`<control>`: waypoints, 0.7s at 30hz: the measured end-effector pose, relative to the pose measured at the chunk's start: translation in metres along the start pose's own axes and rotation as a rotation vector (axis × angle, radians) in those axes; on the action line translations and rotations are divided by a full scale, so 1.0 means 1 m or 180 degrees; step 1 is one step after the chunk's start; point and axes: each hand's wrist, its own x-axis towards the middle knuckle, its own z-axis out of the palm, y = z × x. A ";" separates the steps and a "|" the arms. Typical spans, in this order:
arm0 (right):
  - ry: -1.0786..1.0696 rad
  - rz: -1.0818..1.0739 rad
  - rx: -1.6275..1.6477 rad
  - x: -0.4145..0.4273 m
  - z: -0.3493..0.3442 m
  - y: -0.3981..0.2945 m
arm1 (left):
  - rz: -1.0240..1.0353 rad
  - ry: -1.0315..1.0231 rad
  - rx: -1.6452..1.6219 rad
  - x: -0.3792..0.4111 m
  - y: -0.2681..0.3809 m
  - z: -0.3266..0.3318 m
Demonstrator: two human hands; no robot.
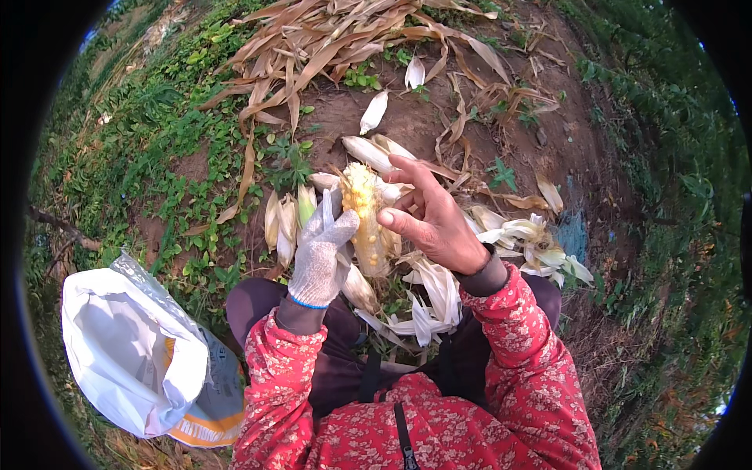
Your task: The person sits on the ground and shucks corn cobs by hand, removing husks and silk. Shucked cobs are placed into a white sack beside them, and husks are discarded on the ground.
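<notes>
My left hand (325, 247), in a pale knitted glove, grips a husked corn cob (365, 220) from its left side. Yellow kernels cover the upper part of the cob; its lower part looks sparse, with a few scattered kernels. My bare right hand (435, 220) is just right of the cob, fingers apart and curved, holding nothing. Beyond the cob lie unhusked corn ears (367, 153) in pale dry husks. More ears (286, 229) lie left of the gloved hand, one partly green. Below the cob another husked-over ear (359, 289) rests near my legs.
An open white woven sack (126, 346) stands at the lower left. Peeled husks (437, 294) lie between my knees, and more husks (537, 244) lie to the right. Dry corn stalks and leaves (335, 44) are heaped at the top. A branch (64, 229) lies at the far left.
</notes>
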 end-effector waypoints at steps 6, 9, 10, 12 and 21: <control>0.0672 -0.1051 -0.2331 0.000 0.012 0.012 | -0.0238 -0.0040 0.0357 -0.003 -0.008 0.004; 0.0596 -0.1022 -0.2574 -0.001 0.013 0.007 | -0.0319 -0.0079 0.0245 -0.004 -0.011 0.001; 0.0727 -0.1117 -0.2283 0.000 0.013 0.006 | -0.0351 -0.0081 0.0195 -0.005 -0.012 0.000; 0.0737 -0.1246 -0.2331 -0.001 0.012 0.004 | -0.0298 -0.0029 0.0202 -0.004 -0.011 0.002; 0.1690 -0.0443 0.1540 0.008 -0.056 0.000 | -0.0090 0.0428 -0.0766 0.002 0.000 -0.019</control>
